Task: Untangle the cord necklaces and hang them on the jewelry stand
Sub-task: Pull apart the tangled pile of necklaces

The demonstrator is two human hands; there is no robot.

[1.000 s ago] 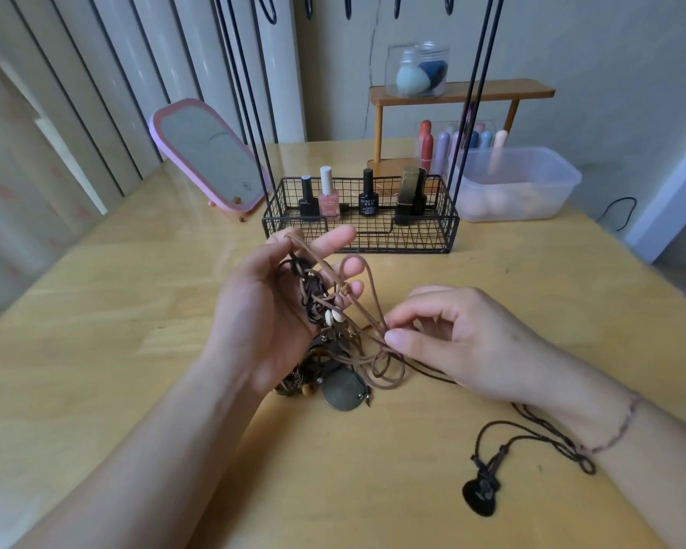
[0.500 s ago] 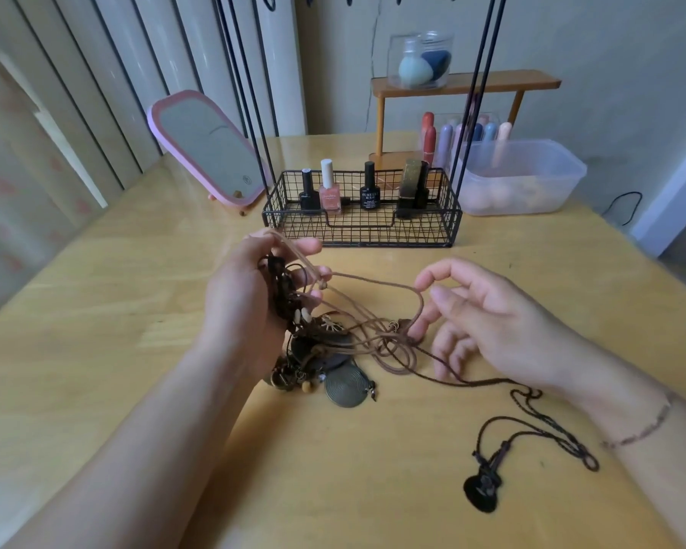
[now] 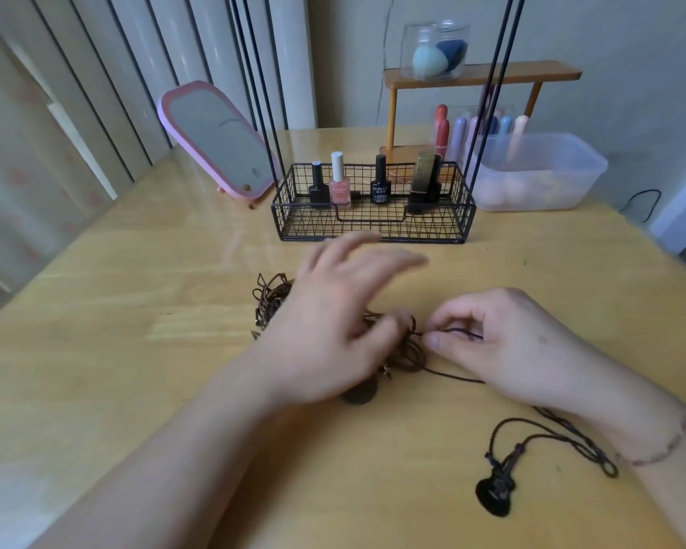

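The tangled cord necklaces (image 3: 397, 346) lie on the bench (image 3: 135, 350) in front of the wire basket (image 3: 373, 215) of the jewelry stand, still knotted; none shows on the stand, so the hanging is all left. One dark pendant necklace (image 3: 496, 489) lies apart, nearer the person. The right hand (image 3: 503, 342) pinches a dark cord at the bundle; the left hand (image 3: 333, 322), fingers spread, is blurred over it. Half a second ago the left hand held the bundle lifted; now it lies down.
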